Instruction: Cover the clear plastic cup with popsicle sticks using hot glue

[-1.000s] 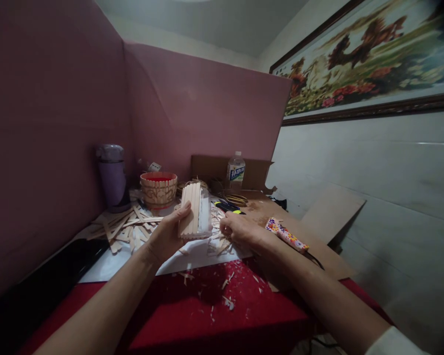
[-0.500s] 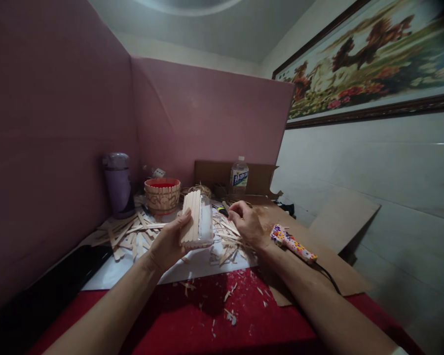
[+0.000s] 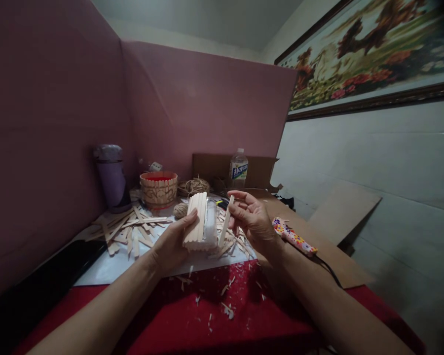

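Note:
My left hand [image 3: 170,244] is closed around a clear plastic container [image 3: 209,228] whose near side is covered with upright wooden craft sticks [image 3: 196,222]. It holds it above the white sheet [image 3: 111,266]. My right hand [image 3: 253,222] pinches a single wooden stick [image 3: 225,222] upright, just right of the container and close to its bare side. A pile of loose sticks [image 3: 133,229] lies on the sheet to the left and under both hands.
A stick-clad pot with a red rim [image 3: 158,189], a purple bottle [image 3: 111,176], a ball of twine [image 3: 194,186] and a water bottle [image 3: 238,168] stand at the back. A floral-patterned glue gun [image 3: 294,237] lies on cardboard [image 3: 333,268] at right. Wood chips litter the red cloth [image 3: 222,315].
My right hand has lifted from the pile of sticks with one stick pinched and brought it up beside the container. My left hand has kept holding the container.

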A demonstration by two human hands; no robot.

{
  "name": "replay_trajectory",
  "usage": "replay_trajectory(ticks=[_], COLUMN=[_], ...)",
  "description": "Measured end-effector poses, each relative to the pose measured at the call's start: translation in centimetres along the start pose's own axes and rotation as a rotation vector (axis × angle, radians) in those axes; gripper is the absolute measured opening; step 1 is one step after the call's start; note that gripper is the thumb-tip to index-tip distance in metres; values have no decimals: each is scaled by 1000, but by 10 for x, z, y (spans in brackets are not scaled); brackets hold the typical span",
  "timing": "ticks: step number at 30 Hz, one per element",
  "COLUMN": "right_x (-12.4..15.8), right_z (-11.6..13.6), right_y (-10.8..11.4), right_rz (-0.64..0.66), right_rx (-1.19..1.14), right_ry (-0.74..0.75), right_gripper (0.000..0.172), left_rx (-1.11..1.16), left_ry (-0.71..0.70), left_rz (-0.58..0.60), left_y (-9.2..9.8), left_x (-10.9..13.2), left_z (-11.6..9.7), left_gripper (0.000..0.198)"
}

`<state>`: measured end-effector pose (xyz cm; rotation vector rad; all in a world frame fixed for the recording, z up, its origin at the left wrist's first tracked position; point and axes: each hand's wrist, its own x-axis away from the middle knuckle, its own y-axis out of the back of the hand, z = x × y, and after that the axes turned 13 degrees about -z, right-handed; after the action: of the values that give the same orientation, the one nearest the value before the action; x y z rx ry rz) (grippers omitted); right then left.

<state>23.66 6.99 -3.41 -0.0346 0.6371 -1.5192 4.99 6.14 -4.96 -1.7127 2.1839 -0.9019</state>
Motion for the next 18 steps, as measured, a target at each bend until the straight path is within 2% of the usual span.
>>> replay_trajectory(ticks=[4,10,18], right_x=[3,7,7], right_z=[-3,-3,-6], right_y=[-3,-6,-6], right_rz=[-44,-74,-141], right_rx=[-15,8,53], right_ry=[-21,25,14], right_gripper=[43,41,34], left_rx=[-38,-79,-107], left_ry=[46,39,78], left_rz=[69,157,147], left_y=[2,0,-5], left_x=[-3,-3,1], left_z=[5,11,12], left_gripper=[43,45,41])
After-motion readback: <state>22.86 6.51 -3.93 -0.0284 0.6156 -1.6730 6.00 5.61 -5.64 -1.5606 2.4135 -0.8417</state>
